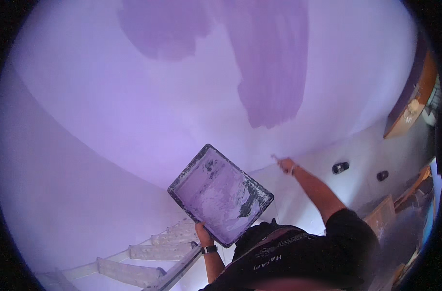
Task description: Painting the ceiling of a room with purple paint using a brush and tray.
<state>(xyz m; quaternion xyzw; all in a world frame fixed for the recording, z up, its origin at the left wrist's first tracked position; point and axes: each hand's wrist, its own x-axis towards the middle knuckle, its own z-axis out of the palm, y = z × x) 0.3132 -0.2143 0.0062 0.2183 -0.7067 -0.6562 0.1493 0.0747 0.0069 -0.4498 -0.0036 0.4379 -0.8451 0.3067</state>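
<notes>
At the far left, two pale, violet-lit wall areas (109,87) meet along one curved line. Below them, at the lower left, stands one pale, spotted ladder (129,272); at least three treads can be made out, and the rest crowd together too closely to count.

Next comes the person's left hand (204,235), with one dark-banded wristwatch (209,249) at its wrist. Its grip is closed on the lower-left edge of one black, rectangular paint tray (247,207), which is held up in front of the body, tilted, with its open side in view. Lilac paint (201,183) coats most of the inside, and dark patches show through near the right corner.

Above the tray, two broad mauve patches (274,63) run down the wall from the upper edge, the left one shorter than the right.

Right of the tray and apart from it is the right hand (286,166), arm stretched out, one pale band (292,169) at the wrist. One small pale tip shows beyond the fingers; whether this grip holds anything, I cannot tell.

Farther right are two small, dark, rounded objects (340,168), well apart from the hand, then one curved orange-brown panel (411,109) near the rim.
</notes>
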